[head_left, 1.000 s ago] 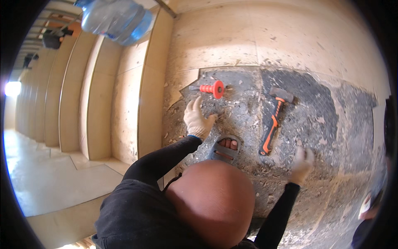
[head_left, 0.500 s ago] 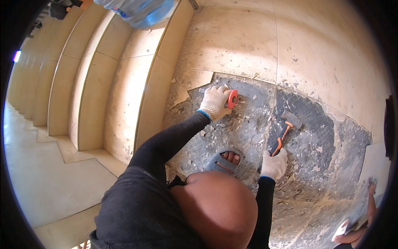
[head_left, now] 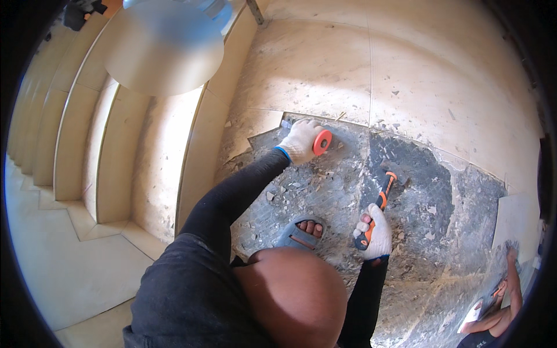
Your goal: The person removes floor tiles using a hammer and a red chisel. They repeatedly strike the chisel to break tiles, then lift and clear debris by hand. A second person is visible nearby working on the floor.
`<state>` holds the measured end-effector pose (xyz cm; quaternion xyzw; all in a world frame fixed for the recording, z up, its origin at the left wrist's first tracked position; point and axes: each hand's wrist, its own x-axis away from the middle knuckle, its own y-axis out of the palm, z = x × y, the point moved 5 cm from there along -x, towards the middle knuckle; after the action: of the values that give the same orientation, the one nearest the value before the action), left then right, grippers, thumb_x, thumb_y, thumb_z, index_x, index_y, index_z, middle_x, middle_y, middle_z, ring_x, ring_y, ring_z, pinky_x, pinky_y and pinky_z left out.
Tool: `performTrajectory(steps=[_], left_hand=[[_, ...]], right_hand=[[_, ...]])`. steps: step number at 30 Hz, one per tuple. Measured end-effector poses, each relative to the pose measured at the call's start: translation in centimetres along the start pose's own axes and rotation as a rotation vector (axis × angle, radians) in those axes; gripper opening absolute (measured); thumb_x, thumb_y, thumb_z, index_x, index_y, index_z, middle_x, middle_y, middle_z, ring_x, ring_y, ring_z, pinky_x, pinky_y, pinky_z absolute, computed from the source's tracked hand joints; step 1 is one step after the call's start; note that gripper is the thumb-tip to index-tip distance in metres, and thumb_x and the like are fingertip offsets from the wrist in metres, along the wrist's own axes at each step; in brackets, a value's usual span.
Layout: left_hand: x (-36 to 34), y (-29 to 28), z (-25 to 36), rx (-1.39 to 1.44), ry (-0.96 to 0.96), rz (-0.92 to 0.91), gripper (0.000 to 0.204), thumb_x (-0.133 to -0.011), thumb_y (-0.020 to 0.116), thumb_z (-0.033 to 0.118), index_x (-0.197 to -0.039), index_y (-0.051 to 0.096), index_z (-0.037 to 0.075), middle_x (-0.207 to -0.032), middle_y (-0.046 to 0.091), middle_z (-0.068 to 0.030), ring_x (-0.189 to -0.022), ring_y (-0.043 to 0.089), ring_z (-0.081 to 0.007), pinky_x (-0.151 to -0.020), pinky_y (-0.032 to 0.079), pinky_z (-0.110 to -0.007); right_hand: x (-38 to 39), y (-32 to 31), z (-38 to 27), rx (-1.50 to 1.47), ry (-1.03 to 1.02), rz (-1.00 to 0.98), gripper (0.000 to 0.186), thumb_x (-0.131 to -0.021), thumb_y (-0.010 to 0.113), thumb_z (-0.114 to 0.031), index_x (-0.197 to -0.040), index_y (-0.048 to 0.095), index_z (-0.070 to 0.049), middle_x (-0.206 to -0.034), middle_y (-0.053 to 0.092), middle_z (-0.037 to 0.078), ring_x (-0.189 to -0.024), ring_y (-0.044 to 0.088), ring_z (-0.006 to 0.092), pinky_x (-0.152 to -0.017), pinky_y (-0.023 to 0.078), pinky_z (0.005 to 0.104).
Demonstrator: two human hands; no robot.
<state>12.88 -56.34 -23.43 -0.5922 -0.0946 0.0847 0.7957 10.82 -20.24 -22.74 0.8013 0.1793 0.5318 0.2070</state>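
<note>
In a white glove, my left hand (head_left: 297, 139) grips a chisel with a red round guard (head_left: 322, 142). Its metal end (head_left: 285, 124) is by the jagged edge of the remaining tiles (head_left: 257, 123). Lower right, my gloved right hand (head_left: 374, 231) has its fingers round the handle of an orange-and-black hammer (head_left: 384, 195). The hammer's head (head_left: 395, 171) is over the broken grey screed (head_left: 342, 191), among scattered chips. My sandalled foot (head_left: 304, 228) is below, between the two hands.
Tiled stairs (head_left: 122, 151) run along the left, beside a pale landing (head_left: 69, 261). A blue water bottle (head_left: 212, 11) is at the top, partly under a blurred patch. A co-worker's arm (head_left: 510, 278) reaches in at lower right, near a loose tile (head_left: 510, 220).
Both hands were empty a second ago; the left has taken the chisel and the right the hammer's handle. A co-worker's arms have come further into view at lower right.
</note>
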Motion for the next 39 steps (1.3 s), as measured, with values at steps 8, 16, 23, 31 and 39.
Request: performTrajectory(steps=[8,16,23,31,39], left_hand=[[-2.8,-1.1,-3.3,0.350,0.007,0.153,0.041,-0.090,0.084,0.024,-0.125,0.075,0.005,-0.125,0.074,-0.0266,-0.121,0.071,-0.0488,-0.104,0.059,-0.053],[-3.5,-0.7,-2.8,0.310,-0.067,0.070,0.039,-0.093,0.082,0.026,-0.126,0.077,0.005,-0.128,0.074,-0.0274,-0.121,0.071,-0.0488,-0.104,0.058,-0.054],[-3.5,-0.5,-3.2,0.303,-0.125,0.040,0.042,-0.093,0.083,0.028,-0.128,0.076,0.007,-0.129,0.074,-0.0256,-0.122,0.071,-0.0482,-0.104,0.058,-0.055],[-3.1,-0.1,-3.4,0.309,-0.096,0.086,0.040,-0.093,0.081,0.027,-0.128,0.074,0.007,-0.126,0.074,-0.0262,-0.123,0.070,-0.0479,-0.104,0.058,-0.055],[-2.7,-1.5,-2.7,0.333,-0.054,0.153,0.035,-0.092,0.081,0.023,-0.123,0.077,0.007,-0.123,0.075,-0.0254,-0.116,0.072,-0.0494,-0.099,0.059,-0.056]], right_hand=[[3.2,4.6,-3.7,0.248,-0.462,0.364,0.018,-0.106,0.073,-0.022,-0.111,0.060,-0.009,-0.083,0.057,-0.001,-0.055,0.056,0.0120,-0.045,0.047,0.0302],[-0.8,13.6,1.4,0.738,-0.479,0.176,0.045,-0.105,0.072,-0.020,-0.144,0.053,-0.005,-0.084,0.069,0.007,-0.057,0.068,0.0158,-0.047,0.053,0.0342],[1.2,11.4,-0.5,0.573,-0.271,0.102,0.023,-0.101,0.077,-0.021,-0.110,0.063,-0.004,-0.075,0.062,0.002,-0.053,0.062,0.0138,-0.046,0.051,0.0344],[0.2,12.3,-0.4,0.298,-0.423,0.280,0.032,-0.106,0.063,-0.016,-0.134,0.057,-0.001,-0.075,0.064,0.004,-0.054,0.065,0.0166,-0.043,0.054,0.0367],[0.6,11.0,-0.1,0.593,-0.272,0.146,0.022,-0.101,0.077,-0.018,-0.105,0.059,-0.005,-0.075,0.060,0.002,-0.053,0.062,0.0151,-0.043,0.049,0.0352]])
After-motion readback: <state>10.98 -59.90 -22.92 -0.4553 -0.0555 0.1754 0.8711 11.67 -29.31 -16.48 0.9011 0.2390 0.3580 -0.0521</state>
